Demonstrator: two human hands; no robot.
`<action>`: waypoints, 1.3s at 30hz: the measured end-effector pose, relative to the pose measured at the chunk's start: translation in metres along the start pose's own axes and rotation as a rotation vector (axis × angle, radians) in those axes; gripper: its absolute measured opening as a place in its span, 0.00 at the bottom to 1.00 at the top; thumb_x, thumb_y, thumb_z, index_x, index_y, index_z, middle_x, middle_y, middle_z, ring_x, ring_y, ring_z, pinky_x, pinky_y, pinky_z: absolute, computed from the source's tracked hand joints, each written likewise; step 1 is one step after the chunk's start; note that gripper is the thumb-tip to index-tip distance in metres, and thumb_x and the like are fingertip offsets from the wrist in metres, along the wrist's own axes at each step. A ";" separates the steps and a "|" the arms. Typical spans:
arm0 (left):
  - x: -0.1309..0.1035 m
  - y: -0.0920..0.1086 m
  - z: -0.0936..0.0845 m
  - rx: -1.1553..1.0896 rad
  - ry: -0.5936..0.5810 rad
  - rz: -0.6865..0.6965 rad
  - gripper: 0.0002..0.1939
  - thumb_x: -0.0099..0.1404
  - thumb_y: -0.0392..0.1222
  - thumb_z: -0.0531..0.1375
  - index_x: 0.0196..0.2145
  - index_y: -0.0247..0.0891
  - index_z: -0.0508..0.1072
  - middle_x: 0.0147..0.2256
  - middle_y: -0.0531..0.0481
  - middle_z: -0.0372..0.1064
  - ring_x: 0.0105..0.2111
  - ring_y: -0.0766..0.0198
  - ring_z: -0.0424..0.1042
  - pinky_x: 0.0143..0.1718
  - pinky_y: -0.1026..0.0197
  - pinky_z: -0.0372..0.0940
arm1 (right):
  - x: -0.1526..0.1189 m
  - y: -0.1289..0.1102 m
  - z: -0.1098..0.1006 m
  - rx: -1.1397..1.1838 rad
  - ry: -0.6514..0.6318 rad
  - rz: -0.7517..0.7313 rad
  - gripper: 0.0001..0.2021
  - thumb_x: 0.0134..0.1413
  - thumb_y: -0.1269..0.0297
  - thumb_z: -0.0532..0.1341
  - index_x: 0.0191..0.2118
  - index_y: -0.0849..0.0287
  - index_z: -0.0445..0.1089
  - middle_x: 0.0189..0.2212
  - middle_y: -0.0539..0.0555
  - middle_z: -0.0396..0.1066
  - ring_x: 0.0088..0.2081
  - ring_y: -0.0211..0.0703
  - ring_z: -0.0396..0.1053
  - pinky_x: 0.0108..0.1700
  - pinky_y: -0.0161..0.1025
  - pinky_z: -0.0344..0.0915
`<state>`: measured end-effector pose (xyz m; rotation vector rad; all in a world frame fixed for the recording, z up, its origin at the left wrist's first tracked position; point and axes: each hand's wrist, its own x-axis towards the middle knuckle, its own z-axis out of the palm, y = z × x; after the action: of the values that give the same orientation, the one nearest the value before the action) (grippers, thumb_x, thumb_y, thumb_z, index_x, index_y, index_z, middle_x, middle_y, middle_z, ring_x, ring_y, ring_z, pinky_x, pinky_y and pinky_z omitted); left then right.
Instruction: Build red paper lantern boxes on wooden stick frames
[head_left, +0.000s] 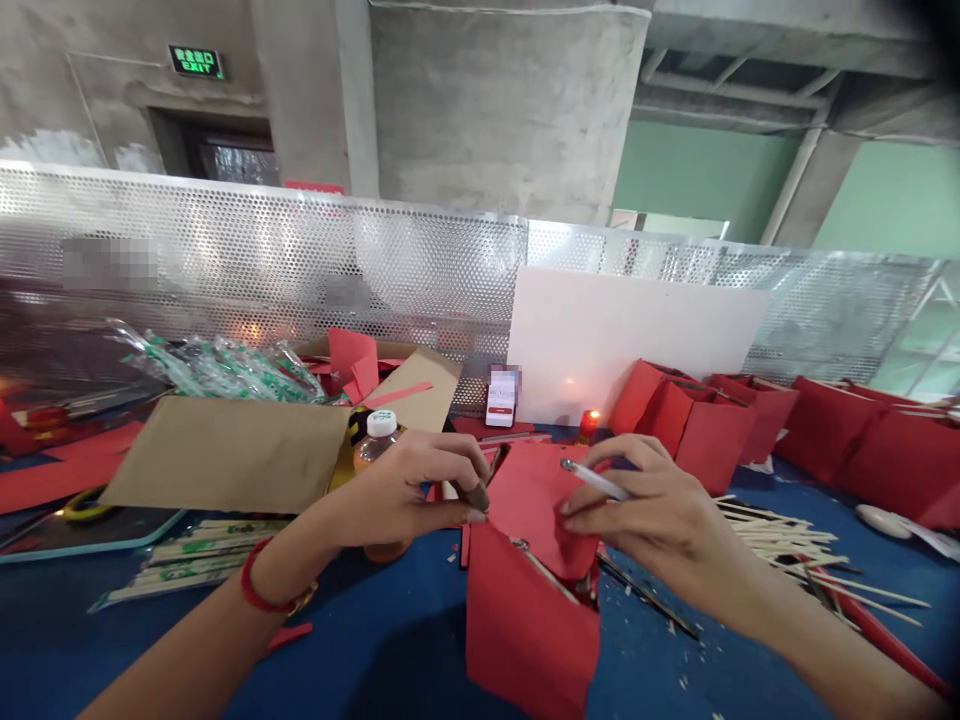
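A red paper box (532, 620) stands at the front middle of the blue table, with dark and pale edging along its open top. My left hand (431, 485) pinches the box's upper left corner between thumb and fingers. Across the top lies a red paper flap (525, 495). My right hand (660, 510) has its fingertips on the flap's right edge. Between the fingers of that hand sits a slim whitish pen-like tool (596, 480) with a metallic tip, pointing up and left. The right thumb is partly hidden.
Finished-looking red paper boxes (716, 430) line the right back. Wooden sticks (780, 535) lie at right, near a dark thin tool (652, 595). A bottle (382, 450), a cardboard box (225, 455) and wrapped chopsticks (202, 555) are at left. A phone (501, 395) and lit red candle (589, 425) stand behind.
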<state>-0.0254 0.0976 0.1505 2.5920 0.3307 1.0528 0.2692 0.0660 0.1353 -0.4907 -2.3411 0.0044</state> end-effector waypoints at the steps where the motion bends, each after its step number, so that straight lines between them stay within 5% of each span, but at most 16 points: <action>1: 0.000 0.001 0.002 0.030 0.009 -0.009 0.04 0.64 0.32 0.67 0.30 0.35 0.77 0.32 0.48 0.73 0.30 0.67 0.73 0.32 0.69 0.67 | 0.001 0.008 -0.002 0.008 0.002 -0.014 0.14 0.71 0.65 0.56 0.49 0.41 0.78 0.42 0.47 0.80 0.49 0.52 0.69 0.52 0.55 0.61; 6: 0.000 0.005 0.013 0.132 0.058 -0.039 0.04 0.62 0.30 0.67 0.34 0.36 0.76 0.34 0.50 0.72 0.32 0.67 0.73 0.34 0.68 0.66 | -0.002 0.021 -0.008 -0.007 0.093 0.049 0.18 0.67 0.76 0.55 0.45 0.47 0.78 0.43 0.49 0.80 0.48 0.49 0.71 0.55 0.57 0.62; 15: -0.001 0.006 0.020 0.211 0.042 0.198 0.03 0.67 0.33 0.62 0.36 0.37 0.75 0.33 0.48 0.72 0.30 0.66 0.73 0.32 0.66 0.68 | -0.031 -0.044 -0.016 -0.004 0.067 0.267 0.18 0.62 0.74 0.59 0.53 0.48 0.71 0.50 0.50 0.76 0.52 0.44 0.73 0.54 0.44 0.70; 24: 0.002 0.007 0.021 0.238 0.081 0.236 0.04 0.69 0.33 0.61 0.34 0.36 0.75 0.32 0.47 0.73 0.29 0.68 0.73 0.31 0.69 0.68 | -0.022 -0.057 -0.013 -0.144 0.186 0.268 0.05 0.64 0.70 0.64 0.37 0.52 0.75 0.36 0.45 0.78 0.36 0.33 0.77 0.40 0.26 0.71; 28: 0.001 0.007 0.021 0.181 0.068 0.194 0.04 0.67 0.32 0.62 0.34 0.38 0.75 0.32 0.48 0.73 0.28 0.68 0.73 0.29 0.69 0.68 | -0.019 -0.069 -0.006 -0.272 0.297 0.239 0.06 0.66 0.67 0.61 0.38 0.53 0.75 0.36 0.47 0.79 0.36 0.34 0.78 0.41 0.27 0.72; 39: 0.002 0.010 0.015 0.197 0.064 0.264 0.08 0.66 0.31 0.63 0.29 0.39 0.72 0.30 0.49 0.74 0.27 0.67 0.76 0.28 0.68 0.69 | -0.033 -0.075 0.001 -0.360 0.262 0.089 0.07 0.64 0.73 0.60 0.39 0.59 0.76 0.36 0.55 0.81 0.37 0.40 0.80 0.46 0.29 0.76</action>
<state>-0.0120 0.0864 0.1453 2.8401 0.1124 1.2498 0.2640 -0.0146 0.1234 -0.7250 -2.0648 -0.4210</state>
